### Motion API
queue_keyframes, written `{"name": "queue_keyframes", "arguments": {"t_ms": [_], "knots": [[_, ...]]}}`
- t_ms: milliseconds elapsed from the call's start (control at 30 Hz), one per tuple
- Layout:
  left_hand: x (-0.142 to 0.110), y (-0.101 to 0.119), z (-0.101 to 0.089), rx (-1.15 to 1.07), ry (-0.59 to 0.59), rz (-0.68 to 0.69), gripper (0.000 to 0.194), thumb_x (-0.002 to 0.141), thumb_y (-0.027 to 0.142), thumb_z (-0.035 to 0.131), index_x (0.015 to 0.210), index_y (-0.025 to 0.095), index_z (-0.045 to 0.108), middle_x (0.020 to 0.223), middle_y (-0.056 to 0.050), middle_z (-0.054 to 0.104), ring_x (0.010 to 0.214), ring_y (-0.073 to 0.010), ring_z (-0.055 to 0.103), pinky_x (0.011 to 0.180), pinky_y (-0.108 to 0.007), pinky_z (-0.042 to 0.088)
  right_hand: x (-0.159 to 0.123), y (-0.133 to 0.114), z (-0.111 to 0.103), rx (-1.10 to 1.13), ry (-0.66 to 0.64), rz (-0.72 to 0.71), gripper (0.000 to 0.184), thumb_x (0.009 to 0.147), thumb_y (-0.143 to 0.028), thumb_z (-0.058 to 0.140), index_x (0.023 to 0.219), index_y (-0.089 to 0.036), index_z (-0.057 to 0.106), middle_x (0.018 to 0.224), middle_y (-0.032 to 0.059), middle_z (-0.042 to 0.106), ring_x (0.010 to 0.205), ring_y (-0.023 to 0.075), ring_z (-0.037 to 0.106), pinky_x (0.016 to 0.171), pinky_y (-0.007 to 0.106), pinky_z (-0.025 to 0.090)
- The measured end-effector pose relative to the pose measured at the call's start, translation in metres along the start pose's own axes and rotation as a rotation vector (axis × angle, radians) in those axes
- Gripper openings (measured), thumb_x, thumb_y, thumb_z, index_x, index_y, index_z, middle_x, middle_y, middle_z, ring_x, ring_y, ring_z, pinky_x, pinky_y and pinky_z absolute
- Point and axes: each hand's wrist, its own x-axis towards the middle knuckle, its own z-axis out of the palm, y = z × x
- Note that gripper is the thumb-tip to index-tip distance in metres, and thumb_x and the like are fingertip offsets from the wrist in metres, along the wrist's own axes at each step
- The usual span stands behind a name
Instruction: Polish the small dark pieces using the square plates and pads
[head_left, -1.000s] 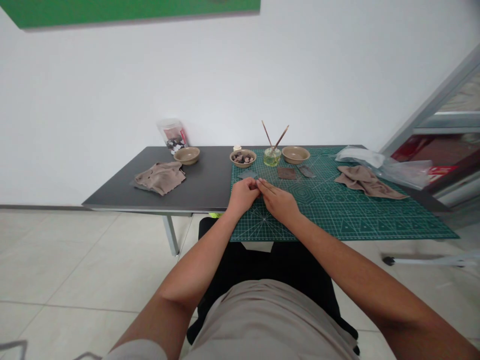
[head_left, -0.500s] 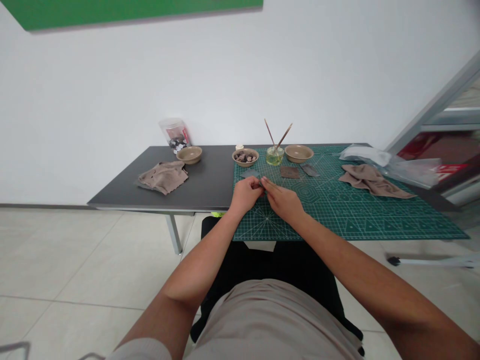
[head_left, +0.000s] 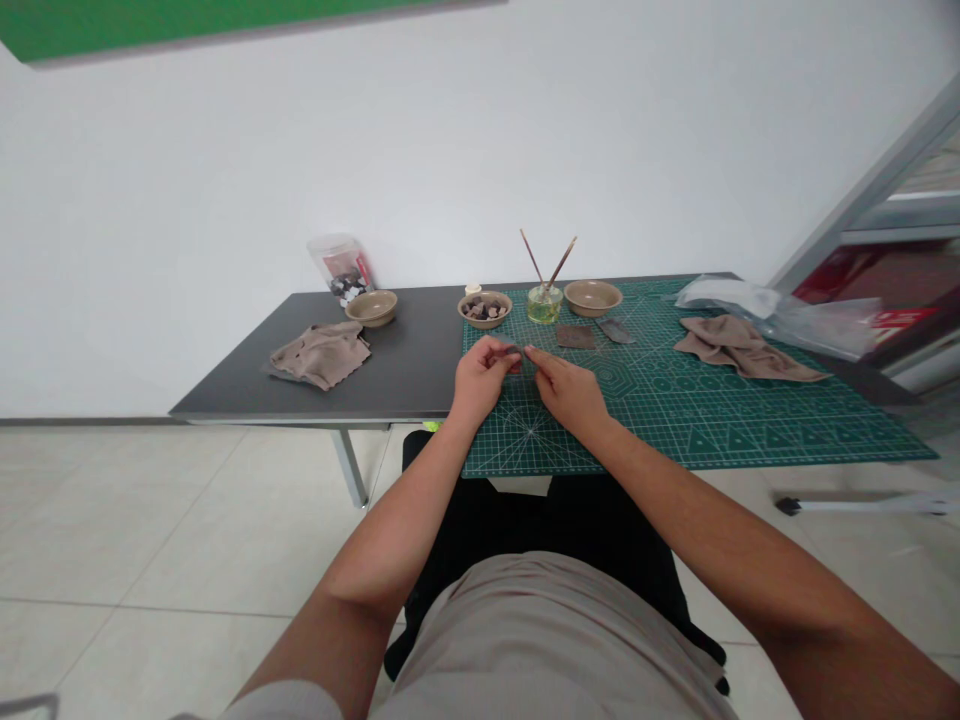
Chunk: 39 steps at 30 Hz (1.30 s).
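Observation:
My left hand (head_left: 480, 378) is closed over the green cutting mat (head_left: 525, 440), pinching a small dark grey piece (head_left: 514, 350) at its fingertips. My right hand (head_left: 571, 395) meets it from the right, fingers pressed together and tips at the edge of that piece. What lies between the right fingertips is too small to make out. Just beyond the hands is a bowl (head_left: 466, 318) of small brown and dark chunks. A brown square sheet (head_left: 575, 337) and a grey sheet (head_left: 616, 331), both like sandpaper, lie flat behind my right hand.
A glass jar (head_left: 544, 305) of yellowish liquid holds two thin sticks. Another bowl (head_left: 592, 298) stands beside it. Leftward on the dark table (head_left: 420, 370) are a bowl (head_left: 372, 309), a clear tub (head_left: 341, 268) and a brown cloth (head_left: 322, 357). At right lie a cloth (head_left: 739, 348) and plastic bag (head_left: 795, 318).
My hands have shifted slightly up and left in view, and the fingertips have parted a little, showing the dark piece. The grey sheet seen beyond my left hand earlier no longer shows there.

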Motion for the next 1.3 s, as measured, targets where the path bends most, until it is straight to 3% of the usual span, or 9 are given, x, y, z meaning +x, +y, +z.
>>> {"name": "queue_keyframes", "arguments": {"t_ms": [100,233,367,467,567,733,1000,1300], "knots": [[0.002,-0.001,-0.001,-0.02,-0.013,-0.041,0.016,0.073,0.023,0.071,0.079,0.018,0.057,0.078,0.001,0.069,0.07,-0.0131,0.067,0.071,-0.03,0.058,0.001,0.001,-0.002,0.055,0.088,0.059,0.04,0.092,-0.017,0.046,0.127,-0.02,0.066,0.123,0.0087,0.072,0.109,0.0255,0.07,0.093,0.041,0.057],[0.002,0.001,-0.002,0.142,-0.12,-0.086,0.014,0.08,0.022,0.066,0.093,0.018,0.068,0.069,0.002,0.065,0.06,-0.0117,0.062,0.063,-0.027,0.055,0.002,0.001,-0.006,0.137,0.179,0.13,0.033,0.094,-0.024,0.048,0.119,-0.02,0.069,0.113,0.0096,0.075,0.1,0.0252,0.073,0.089,0.04,0.057],[0.002,0.001,0.0,0.224,-0.176,-0.046,0.02,0.083,0.017,0.061,0.102,0.019,0.066,0.066,0.005,0.058,0.056,-0.01,0.058,0.058,-0.024,0.049,0.004,0.0,-0.008,0.195,0.22,0.166,0.029,0.095,-0.026,0.049,0.114,-0.021,0.069,0.106,0.0087,0.076,0.093,0.0243,0.073,0.086,0.038,0.056],[0.003,-0.001,0.0,0.23,-0.165,0.007,0.012,0.079,0.018,0.066,0.09,0.019,0.062,0.066,0.006,0.055,0.058,-0.0093,0.056,0.058,-0.022,0.045,0.005,0.0,-0.006,0.192,0.184,0.124,0.028,0.094,-0.025,0.048,0.114,-0.022,0.069,0.108,0.0081,0.076,0.096,0.0245,0.073,0.086,0.038,0.056],[0.003,-0.005,-0.002,0.258,-0.163,0.028,0.019,0.072,0.018,0.073,0.087,0.019,0.061,0.068,0.006,0.056,0.061,-0.0084,0.053,0.059,-0.021,0.042,0.006,0.001,-0.003,0.174,0.134,0.087,0.03,0.093,-0.022,0.048,0.114,-0.021,0.069,0.108,0.0079,0.076,0.097,0.0241,0.072,0.086,0.038,0.056],[0.003,-0.005,-0.002,0.264,-0.156,-0.01,0.011,0.076,0.018,0.068,0.086,0.019,0.062,0.066,0.006,0.056,0.06,-0.0092,0.053,0.059,-0.022,0.042,0.007,0.002,-0.003,0.191,0.086,0.08,0.03,0.09,-0.021,0.052,0.114,-0.021,0.071,0.11,0.0076,0.076,0.099,0.0239,0.072,0.088,0.039,0.056],[0.002,-0.004,-0.002,0.3,-0.104,-0.024,0.016,0.079,0.014,0.063,0.094,0.019,0.061,0.071,0.004,0.063,0.065,-0.0119,0.06,0.065,-0.025,0.047,0.009,0.002,-0.006,0.274,0.062,0.15,0.026,0.089,-0.027,0.057,0.106,-0.024,0.075,0.102,0.006,0.077,0.092,0.0231,0.072,0.086,0.04,0.057],[0.001,-0.006,-0.002,0.392,-0.179,-0.023,0.008,0.081,0.016,0.062,0.088,0.019,0.061,0.07,0.004,0.06,0.066,-0.0115,0.057,0.065,-0.024,0.044,0.011,0.005,-0.009,0.369,0.013,0.173,0.021,0.087,-0.029,0.059,0.1,-0.021,0.075,0.095,0.0063,0.077,0.089,0.0228,0.071,0.082,0.037,0.055]]}}
